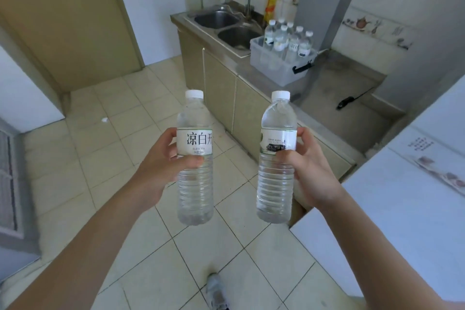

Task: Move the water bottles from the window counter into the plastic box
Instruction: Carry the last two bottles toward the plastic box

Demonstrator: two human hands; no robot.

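Translucent plastic box [274, 63] holds upright water bottles [289, 40].

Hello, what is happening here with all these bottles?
A person is carrying two capped water bottles upright, one in the left hand and one in the right hand. Ahead, a clear plastic box sits on the counter beside the double sink and already holds several bottles. These two are not in it yet.
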